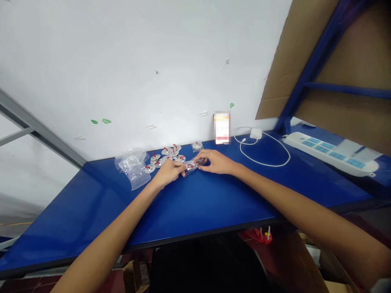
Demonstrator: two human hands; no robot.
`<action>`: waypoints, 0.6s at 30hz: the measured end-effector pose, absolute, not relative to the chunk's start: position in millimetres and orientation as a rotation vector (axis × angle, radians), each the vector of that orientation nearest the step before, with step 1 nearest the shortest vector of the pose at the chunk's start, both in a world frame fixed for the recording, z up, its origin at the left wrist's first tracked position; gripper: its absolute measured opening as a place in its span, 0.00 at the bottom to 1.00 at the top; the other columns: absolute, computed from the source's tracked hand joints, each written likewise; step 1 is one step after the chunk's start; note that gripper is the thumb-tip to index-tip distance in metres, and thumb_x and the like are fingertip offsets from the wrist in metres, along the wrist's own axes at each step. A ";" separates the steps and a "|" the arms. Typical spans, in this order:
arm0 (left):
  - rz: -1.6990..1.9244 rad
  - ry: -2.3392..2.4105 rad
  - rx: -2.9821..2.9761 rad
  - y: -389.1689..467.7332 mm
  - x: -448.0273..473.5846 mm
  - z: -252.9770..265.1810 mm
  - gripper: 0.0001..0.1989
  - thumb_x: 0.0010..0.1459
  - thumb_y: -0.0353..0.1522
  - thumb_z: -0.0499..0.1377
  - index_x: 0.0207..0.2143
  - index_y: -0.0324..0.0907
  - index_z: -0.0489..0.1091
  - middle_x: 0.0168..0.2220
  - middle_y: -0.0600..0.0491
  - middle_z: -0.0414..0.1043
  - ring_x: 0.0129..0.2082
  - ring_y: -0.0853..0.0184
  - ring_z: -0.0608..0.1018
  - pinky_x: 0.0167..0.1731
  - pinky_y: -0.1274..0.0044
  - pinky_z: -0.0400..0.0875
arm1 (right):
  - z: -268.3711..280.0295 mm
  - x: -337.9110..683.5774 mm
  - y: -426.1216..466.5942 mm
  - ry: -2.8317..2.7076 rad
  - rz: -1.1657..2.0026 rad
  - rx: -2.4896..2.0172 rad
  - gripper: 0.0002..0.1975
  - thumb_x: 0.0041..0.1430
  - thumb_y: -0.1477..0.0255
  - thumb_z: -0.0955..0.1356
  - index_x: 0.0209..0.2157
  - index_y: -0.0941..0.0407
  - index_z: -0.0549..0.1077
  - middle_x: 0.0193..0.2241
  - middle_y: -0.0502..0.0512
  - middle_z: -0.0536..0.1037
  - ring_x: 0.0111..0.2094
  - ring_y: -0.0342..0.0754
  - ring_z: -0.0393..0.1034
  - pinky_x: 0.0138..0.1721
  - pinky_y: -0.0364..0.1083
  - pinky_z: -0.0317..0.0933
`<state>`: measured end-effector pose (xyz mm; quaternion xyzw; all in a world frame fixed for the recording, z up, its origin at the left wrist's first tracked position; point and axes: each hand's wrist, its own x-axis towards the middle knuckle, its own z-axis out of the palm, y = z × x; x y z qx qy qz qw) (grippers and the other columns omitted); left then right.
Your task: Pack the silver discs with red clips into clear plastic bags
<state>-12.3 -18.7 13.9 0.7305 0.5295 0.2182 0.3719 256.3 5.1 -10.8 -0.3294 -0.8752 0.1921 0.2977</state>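
Note:
Between my two hands is a small clear plastic bag point(191, 167) with shiny metal and red bits inside. My left hand point(170, 171) pinches its left end, and the fingers of my right hand point(215, 162) close on its right end. Just behind my left hand lies a loose group of round silvery discs point(166, 151) with red parts on top. A separate small stack of discs point(197, 145) sits behind my right hand, near the wall. Crumpled clear plastic bags point(132, 165) rest on the table left of the discs.
A lit phone point(222, 128) leans against the white wall. Right of it are a white charger point(255, 133) with a looped cable and a white power strip point(331, 154). The blue table point(195, 207) ends at a dark front edge.

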 end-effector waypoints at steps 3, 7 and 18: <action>0.603 1.441 2.142 -17.6 -13.4 12.3 0.15 0.63 0.39 0.62 0.27 0.43 0.81 0.22 0.54 0.76 0.21 0.67 0.72 0.28 0.75 0.59 | -11.3 255.2 3.5 -2.348 0.460 -0.887 0.19 0.62 0.76 0.77 0.54 0.52 0.83 0.48 0.57 0.84 0.47 0.55 0.77 0.51 0.52 0.70; 0.644 1.428 2.303 -19.2 -12.1 9.0 0.13 0.64 0.40 0.64 0.29 0.44 0.82 0.25 0.54 0.80 0.27 0.64 0.78 0.32 0.74 0.62 | -11.8 252.3 0.2 -2.345 0.419 -0.887 0.18 0.64 0.76 0.76 0.54 0.52 0.83 0.48 0.57 0.84 0.50 0.56 0.77 0.52 0.54 0.70; 0.680 1.389 2.418 -15.4 -12.7 -2.9 0.09 0.68 0.34 0.62 0.33 0.45 0.79 0.28 0.55 0.80 0.28 0.63 0.78 0.32 0.74 0.60 | -17.0 248.9 1.0 -2.199 0.484 -0.890 0.12 0.65 0.76 0.74 0.49 0.54 0.84 0.44 0.56 0.83 0.40 0.50 0.79 0.45 0.49 0.73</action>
